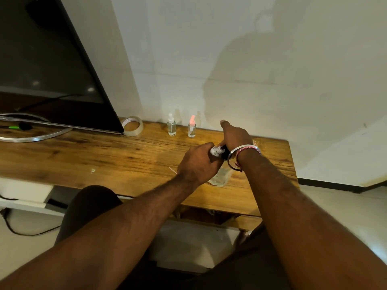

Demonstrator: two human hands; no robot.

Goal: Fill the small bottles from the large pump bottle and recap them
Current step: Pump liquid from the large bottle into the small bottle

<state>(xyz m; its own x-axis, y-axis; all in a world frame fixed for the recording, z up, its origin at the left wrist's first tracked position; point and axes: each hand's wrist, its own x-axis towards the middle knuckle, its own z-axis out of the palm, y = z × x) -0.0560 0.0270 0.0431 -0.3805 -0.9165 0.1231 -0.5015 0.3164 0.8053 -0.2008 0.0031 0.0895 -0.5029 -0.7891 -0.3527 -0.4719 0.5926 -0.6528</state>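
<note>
small bottle (216, 151) in left hand (199, 164) grip, beside pump bottle (222, 174)

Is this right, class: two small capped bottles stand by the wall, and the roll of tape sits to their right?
Not quite. The head view shows the roll of tape left of the two small bottles, beside the monitor. The bottles do stand capped by the wall.

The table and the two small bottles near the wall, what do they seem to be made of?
Table: apparently wood with a smooth brown finish; grain lines show. Clear-capped small bottle and pink-capped small bottle: transparent, plastic or glass; which one cannot be told.
</note>
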